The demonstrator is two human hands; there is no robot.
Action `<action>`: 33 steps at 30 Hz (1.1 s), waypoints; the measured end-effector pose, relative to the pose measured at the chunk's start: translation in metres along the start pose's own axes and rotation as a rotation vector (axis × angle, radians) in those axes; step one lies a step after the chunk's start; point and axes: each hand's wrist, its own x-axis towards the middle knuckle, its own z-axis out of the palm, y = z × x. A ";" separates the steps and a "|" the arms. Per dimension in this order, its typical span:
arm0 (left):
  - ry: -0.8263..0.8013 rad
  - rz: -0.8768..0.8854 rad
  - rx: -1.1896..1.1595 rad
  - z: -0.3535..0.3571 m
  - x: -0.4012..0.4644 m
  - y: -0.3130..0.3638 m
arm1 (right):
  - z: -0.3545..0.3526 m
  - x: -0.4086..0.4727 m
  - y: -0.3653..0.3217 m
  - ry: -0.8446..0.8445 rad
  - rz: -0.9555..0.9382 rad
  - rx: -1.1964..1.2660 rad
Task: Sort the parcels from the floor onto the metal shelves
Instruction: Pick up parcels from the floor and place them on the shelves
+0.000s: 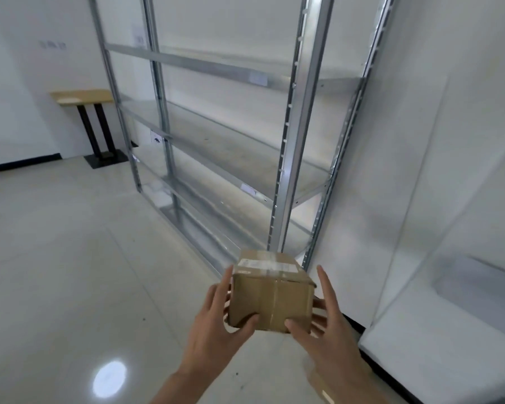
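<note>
Glossy pale floor tiles (70, 258), metal shelves (239, 158) (white walls); fingers (216, 298) grip cardboard parcel (271, 301).

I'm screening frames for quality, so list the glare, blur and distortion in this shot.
Head view: a round lamp glare sits on the glossy floor at lower left; wide-angle bending bows the metal shelves posts; the shelf labels are too blurred to read; the cardboard parcel and both hands are fairly sharp.
</note>
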 end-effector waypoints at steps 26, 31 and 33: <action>0.008 0.272 -0.075 0.009 -0.173 0.329 | -0.235 -0.257 -0.144 0.173 -0.131 0.078; 0.029 0.283 -0.242 -0.020 -0.189 0.391 | -0.262 -0.299 -0.197 0.240 -0.208 0.025; 0.029 0.276 -0.312 -0.038 -0.198 0.418 | -0.270 -0.320 -0.222 0.253 -0.254 -0.006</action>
